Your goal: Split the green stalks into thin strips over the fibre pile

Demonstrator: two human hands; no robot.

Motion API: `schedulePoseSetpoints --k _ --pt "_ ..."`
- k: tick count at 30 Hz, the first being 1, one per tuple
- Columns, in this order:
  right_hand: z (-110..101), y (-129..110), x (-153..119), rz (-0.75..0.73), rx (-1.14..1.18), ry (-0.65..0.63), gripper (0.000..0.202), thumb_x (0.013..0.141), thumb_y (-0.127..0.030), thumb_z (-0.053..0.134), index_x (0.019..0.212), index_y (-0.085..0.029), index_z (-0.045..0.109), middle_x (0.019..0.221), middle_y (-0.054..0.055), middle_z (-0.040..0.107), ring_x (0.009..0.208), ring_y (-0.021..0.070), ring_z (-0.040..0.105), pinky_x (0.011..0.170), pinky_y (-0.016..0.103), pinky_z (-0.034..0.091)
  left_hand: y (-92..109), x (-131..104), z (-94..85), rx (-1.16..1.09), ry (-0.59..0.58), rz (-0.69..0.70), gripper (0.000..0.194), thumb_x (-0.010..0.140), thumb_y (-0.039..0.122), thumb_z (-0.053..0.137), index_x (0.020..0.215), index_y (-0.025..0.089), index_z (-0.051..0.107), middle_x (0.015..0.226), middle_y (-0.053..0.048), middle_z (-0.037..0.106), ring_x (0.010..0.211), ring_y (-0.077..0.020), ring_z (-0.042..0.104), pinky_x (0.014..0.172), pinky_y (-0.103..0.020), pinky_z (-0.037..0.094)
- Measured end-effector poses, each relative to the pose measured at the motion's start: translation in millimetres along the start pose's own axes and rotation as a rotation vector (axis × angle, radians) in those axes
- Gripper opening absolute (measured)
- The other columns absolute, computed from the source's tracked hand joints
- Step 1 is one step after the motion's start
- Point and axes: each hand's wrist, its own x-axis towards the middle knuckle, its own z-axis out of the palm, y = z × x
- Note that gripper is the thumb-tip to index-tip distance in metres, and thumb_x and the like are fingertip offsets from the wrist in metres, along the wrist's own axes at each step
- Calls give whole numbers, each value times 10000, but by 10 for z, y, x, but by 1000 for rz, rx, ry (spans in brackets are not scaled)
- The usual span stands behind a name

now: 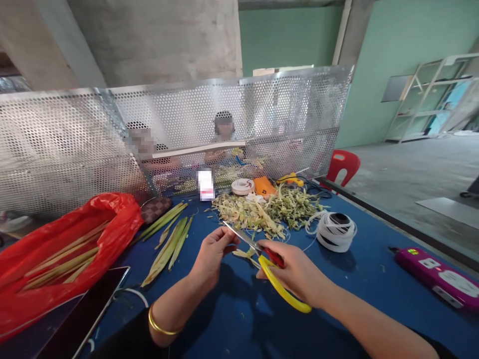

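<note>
My right hand (295, 271) is closed on scissors with yellow and red handles (280, 289), whose blades point up and left towards my left hand. My left hand (215, 252) is pinched near the blade tips; whatever lies between its fingers is too small to name. Just under the blades is a pale strip of leaf (245, 255). Behind both hands spreads a pile of cut leaf scraps (258, 212). Long green and straw-coloured leaves (168, 249) lie on the blue table (235, 329) to the left of my left hand.
A red bag (119, 219) of long stalks and a tablet (86, 314) are at left. White cord (337, 232) and a purple device (437, 276) sit at right. Tape (242, 186) and an orange item (264, 186) stand before a perforated metal screen (179, 109); people are behind it.
</note>
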Motion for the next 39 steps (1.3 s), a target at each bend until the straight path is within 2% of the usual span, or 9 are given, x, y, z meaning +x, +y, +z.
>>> schedulePoseSetpoints --k 10,13,15,19,22,25,30,35,39 --pt "34 71 18 56 133 -27 211 793 -317 571 926 -171 645 690 -2 658 670 174 627 548 210 433 -10 38 7 -19 8 -46 249 661 389 734 678 170 615 647 15 600 644 -110 567 666 -223 459" --pt "-27 25 2 14 2 25 236 799 -322 561 978 -187 633 751 8 667 678 181 632 561 224 430 79 69 -43 -70 93 -47 256 628 377 751 698 164 629 634 12 608 637 -118 574 640 -229 460" --pt "-55 -22 -28 -34 -159 4 250 790 -326 571 1006 -214 629 803 11 666 692 179 623 585 233 424 202 95 -112 -146 226 8 257 582 346 769 685 153 633 605 18 599 606 -117 567 605 -228 454" --pt "52 -64 -146 -133 -527 -223 288 694 -291 635 976 -232 620 785 10 654 664 179 599 560 240 380 485 101 -240 -195 332 132 283 529 320 789 709 155 646 596 40 596 594 -88 549 596 -196 436" --pt "220 -42 -250 -207 -704 -375 287 660 -298 627 928 -200 596 759 28 648 627 191 591 534 258 365 558 28 -213 -153 263 131 286 536 321 796 710 137 664 605 20 607 601 -98 556 605 -207 443" --pt "286 -42 -307 -305 -754 -398 256 689 -300 597 920 -190 607 778 50 636 675 207 593 594 282 404 463 -97 -87 -22 113 58 237 600 339 768 656 136 660 585 8 609 572 -94 539 609 -210 436" --pt "145 -89 -253 -354 -471 -257 135 758 -286 625 869 -216 657 817 33 620 734 171 596 676 265 450 217 -286 125 109 -69 -21 200 691 337 714 677 139 684 619 -7 636 621 -112 552 664 -226 441" --pt "95 -12 -147 -167 -134 276 239 754 -287 693 971 -211 630 809 19 611 677 150 576 628 259 488 90 -399 246 140 -122 -51 201 726 340 689 673 146 693 616 -4 643 639 -115 543 670 -223 431" --pt "129 57 -133 -220 -20 284 84 774 -252 680 852 -221 685 826 27 635 671 149 592 610 253 494 20 -454 294 106 -159 -71 155 713 289 700 656 146 712 616 -3 658 639 -114 551 662 -212 431"
